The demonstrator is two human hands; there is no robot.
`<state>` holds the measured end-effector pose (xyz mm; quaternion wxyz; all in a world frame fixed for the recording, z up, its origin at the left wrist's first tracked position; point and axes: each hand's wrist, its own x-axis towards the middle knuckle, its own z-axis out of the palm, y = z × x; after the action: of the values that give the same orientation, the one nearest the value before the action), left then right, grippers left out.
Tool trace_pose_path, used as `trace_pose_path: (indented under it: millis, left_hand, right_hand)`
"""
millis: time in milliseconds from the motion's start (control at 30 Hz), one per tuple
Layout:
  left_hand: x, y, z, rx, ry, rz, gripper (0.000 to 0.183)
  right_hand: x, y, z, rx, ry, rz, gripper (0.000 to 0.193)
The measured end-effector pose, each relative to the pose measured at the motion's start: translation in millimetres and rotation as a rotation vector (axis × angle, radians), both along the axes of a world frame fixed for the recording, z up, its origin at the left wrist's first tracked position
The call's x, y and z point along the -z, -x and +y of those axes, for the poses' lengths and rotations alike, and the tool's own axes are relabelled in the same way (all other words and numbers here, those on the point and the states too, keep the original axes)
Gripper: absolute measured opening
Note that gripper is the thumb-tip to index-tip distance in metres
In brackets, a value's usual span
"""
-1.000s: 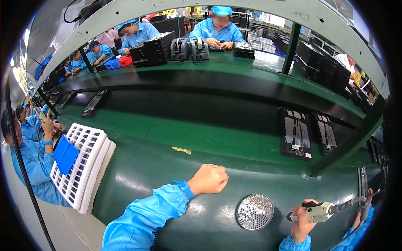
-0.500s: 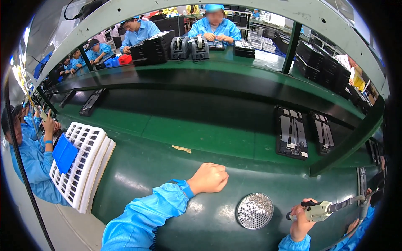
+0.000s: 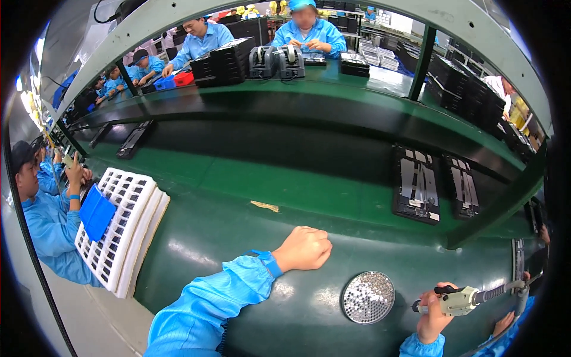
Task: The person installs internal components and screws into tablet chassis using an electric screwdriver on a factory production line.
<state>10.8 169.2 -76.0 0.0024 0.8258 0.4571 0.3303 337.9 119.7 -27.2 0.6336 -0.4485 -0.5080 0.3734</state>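
My left hand [image 3: 303, 247] rests as a fist on the green worktop, a blue band around its wrist. Its curled fingers face down, and nothing shows in them. At the lower right my right hand [image 3: 434, 321] is wrapped around a pale electric screwdriver [image 3: 459, 301] with a black lever and a ribbed cable sleeve. The tool lies sideways above the worktop, its dark end toward the left. Between my hands sits a round screw tray [image 3: 368, 297], dotted with holes and partly covered by small shiny pieces.
White foam trays [image 3: 122, 232] with a blue plastic piece [image 3: 98, 213] on top stand at left. Two black flat device units [image 3: 416, 184] lie beyond my right hand near a slanted green post [image 3: 493, 208]. A yellowish strip [image 3: 264, 206] lies ahead. Co-workers sit opposite and at both sides.
The whole view has shifted slightly. My left fist and my right hand with the electric screwdriver keep their places over the worktop.
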Motion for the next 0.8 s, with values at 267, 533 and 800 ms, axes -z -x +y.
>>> trace_pose_path:
  millis: [267, 533, 800]
  left_hand:
    - [-0.3, 1.0, -0.8, -0.007, 0.037, 0.009, 0.016]
    - [-3.5, -1.2, -2.0, -0.007, 0.036, 0.009, 0.016]
    - [-30.9, -18.8, 52.8, -0.158, 0.228, 0.141, 0.021]
  right_hand:
    - [4.7, -3.7, 1.5, -0.013, 0.009, 0.012, 0.032]
    - [8.9, -10.1, -0.3, -0.01, -0.022, -0.013, 0.032]
    - [-0.7, -3.5, 0.2, -0.002, -0.009, 0.023, 0.031]
